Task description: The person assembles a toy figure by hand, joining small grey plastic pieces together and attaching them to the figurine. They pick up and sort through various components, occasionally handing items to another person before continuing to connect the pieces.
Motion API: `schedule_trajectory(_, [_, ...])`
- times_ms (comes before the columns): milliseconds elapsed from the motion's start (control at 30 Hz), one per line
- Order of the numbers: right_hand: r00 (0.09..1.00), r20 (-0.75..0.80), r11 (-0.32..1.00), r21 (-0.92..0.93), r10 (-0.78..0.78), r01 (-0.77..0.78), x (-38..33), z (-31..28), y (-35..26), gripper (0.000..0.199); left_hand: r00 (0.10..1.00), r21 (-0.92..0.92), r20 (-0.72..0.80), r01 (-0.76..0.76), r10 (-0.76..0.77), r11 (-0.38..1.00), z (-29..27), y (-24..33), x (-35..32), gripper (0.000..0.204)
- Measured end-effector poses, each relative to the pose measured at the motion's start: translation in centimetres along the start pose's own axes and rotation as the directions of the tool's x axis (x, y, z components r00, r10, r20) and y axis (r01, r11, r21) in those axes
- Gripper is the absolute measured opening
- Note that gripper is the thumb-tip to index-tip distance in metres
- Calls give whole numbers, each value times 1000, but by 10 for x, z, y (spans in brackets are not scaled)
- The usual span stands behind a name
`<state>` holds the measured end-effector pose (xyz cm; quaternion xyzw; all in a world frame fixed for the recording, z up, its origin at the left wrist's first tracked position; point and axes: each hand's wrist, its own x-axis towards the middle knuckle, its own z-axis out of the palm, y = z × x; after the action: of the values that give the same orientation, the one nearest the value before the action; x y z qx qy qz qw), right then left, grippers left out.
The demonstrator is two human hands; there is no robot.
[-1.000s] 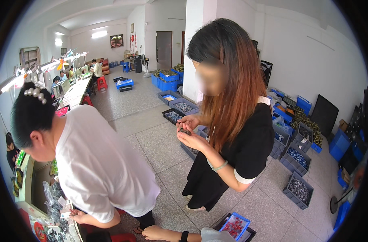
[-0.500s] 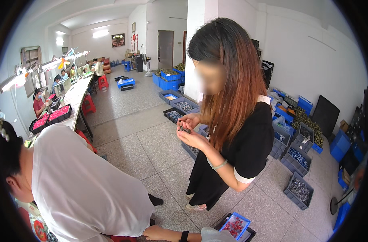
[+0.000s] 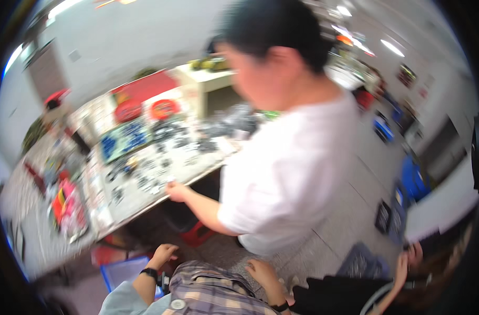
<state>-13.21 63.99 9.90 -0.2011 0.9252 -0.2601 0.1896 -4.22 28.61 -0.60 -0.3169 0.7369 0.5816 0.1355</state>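
Head view, and it is blurred by motion, so we can tell only the bigger things. Just beside our left hand (image 3: 163, 253), a little lower and to its left, stands a blue plastic bin (image 3: 121, 271) on the floor; we cannot make out what is in it. Above both hands is the table (image 3: 145, 157), covered with small dark parts, a blue tray (image 3: 125, 140) and two red round dishes (image 3: 145, 109); their contents are too blurred to name.

Our left hand is loosely curled, fingers bent downward, and it hovers at the far edge of the blue bin; we cannot tell if it touches the bin or holds anything. It wears a dark wristband. Our right hand (image 3: 260, 273) is half closed too, low near the floor, just beside the white shirt (image 3: 286, 173) of a person who stands between our hands and the table. We cannot tell if it grips something.

That person's hand (image 3: 176, 191) rests on the near edge of the table.

The blue bin has its long side running from left to right below our left hand.
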Motion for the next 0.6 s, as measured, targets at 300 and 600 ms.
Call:
schedule_trajectory(300, [889,363,941,-79,-279,328,69,59,-75,27,944,-308,-306,27,-126,951,-59,-62,-45,28])
schedule_trajectory(600, [834,468,928,-71,-292,365,156,105,-182,24,869,-453,-459,-50,-185,890,-165,-96,-10,28])
